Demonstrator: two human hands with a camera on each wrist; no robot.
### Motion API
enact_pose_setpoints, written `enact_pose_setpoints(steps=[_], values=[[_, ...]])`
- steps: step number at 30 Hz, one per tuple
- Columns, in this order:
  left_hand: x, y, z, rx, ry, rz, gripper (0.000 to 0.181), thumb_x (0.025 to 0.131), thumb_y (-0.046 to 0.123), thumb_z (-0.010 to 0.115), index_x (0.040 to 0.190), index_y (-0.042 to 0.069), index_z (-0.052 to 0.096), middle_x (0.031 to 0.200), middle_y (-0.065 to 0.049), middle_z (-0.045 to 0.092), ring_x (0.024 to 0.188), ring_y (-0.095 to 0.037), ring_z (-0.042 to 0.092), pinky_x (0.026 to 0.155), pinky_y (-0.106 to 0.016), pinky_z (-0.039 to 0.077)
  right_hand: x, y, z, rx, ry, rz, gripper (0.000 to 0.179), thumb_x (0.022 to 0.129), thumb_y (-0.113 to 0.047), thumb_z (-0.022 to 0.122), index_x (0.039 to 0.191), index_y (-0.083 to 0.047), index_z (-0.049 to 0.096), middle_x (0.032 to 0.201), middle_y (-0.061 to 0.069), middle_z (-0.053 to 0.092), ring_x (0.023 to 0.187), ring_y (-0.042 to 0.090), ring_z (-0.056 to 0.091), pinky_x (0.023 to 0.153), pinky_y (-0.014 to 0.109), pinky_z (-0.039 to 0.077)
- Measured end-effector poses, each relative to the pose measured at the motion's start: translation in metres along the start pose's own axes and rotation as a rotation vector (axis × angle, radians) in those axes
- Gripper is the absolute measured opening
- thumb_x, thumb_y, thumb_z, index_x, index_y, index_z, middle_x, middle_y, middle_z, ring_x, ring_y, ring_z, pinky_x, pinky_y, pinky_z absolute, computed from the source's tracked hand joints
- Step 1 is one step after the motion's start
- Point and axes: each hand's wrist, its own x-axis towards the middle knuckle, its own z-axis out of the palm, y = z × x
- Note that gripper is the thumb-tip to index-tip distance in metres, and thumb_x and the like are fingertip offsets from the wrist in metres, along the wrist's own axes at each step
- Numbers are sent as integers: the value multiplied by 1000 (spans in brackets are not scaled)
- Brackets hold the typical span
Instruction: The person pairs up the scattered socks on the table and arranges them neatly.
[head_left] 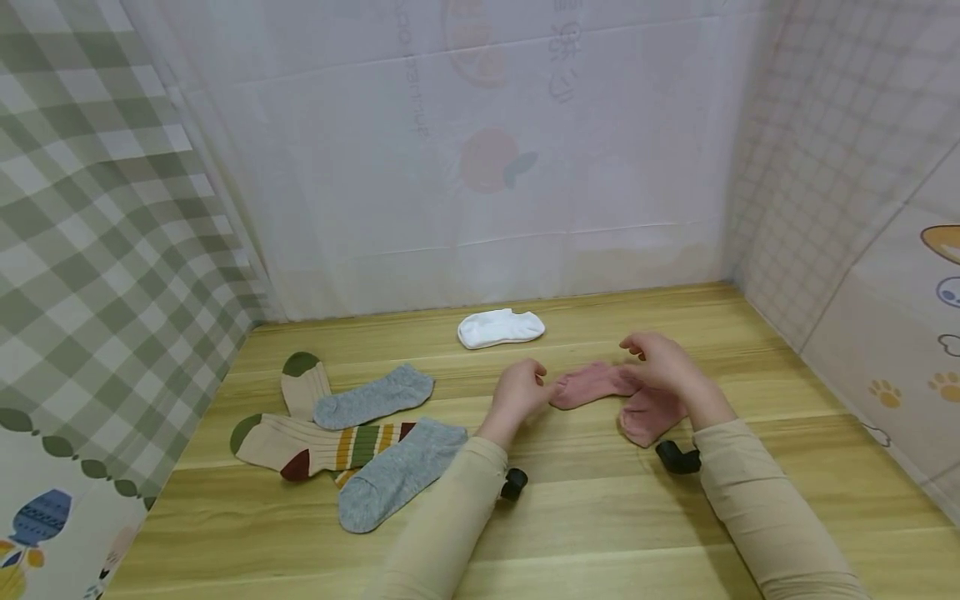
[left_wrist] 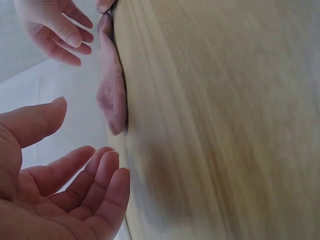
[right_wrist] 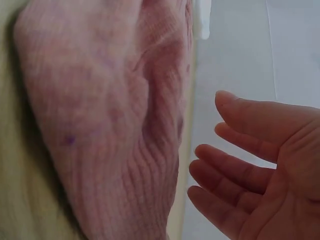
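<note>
Two pink socks lie on the table in the head view. One pink sock [head_left: 592,384] stretches between the hands; the other pink sock [head_left: 647,417] lies under my right hand and wrist. My left hand [head_left: 519,388] hovers just left of the first sock's tip, and the left wrist view shows its fingers loosely bent around nothing. Above the socks is my right hand [head_left: 662,363], its relaxed fingers apart from the fabric in the right wrist view. Ribbed pink fabric [right_wrist: 100,120] fills much of that view.
A white sock [head_left: 501,328] lies near the back wall. On the left are two grey socks, one grey sock [head_left: 375,397] behind the other grey sock [head_left: 401,475], among cream socks [head_left: 307,446] with green, red and striped parts. Fabric walls enclose the wooden table [head_left: 585,517].
</note>
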Motion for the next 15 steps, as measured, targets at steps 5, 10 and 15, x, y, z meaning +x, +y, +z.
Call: enact_pose_setpoints(steps=[5, 10, 15], values=[[1, 0, 5, -32, 0, -20, 34, 86, 24, 76, 109, 0, 69, 95, -8, 69, 89, -22, 64, 77, -31, 52, -1, 3, 1, 7, -24, 21, 43, 92, -9, 68, 125, 15, 54, 116, 35, 59, 107, 50, 56, 90, 58, 46], [1, -1, 9, -56, 5, -49, 34, 85, 25, 77, 107, 1, 69, 92, -5, 67, 87, -20, 62, 78, -31, 51, -1, 7, 4, -6, -29, 15, 42, 89, -6, 70, 122, 16, 55, 106, 31, 62, 100, 46, 59, 88, 57, 46], [2, 0, 12, -30, 11, -56, 34, 85, 27, 78, 106, 1, 70, 90, -4, 66, 85, -20, 61, 79, -32, 51, -1, 10, 6, -31, -26, 11, 39, 88, -4, 71, 118, 16, 57, 97, 26, 63, 93, 42, 60, 84, 55, 47]])
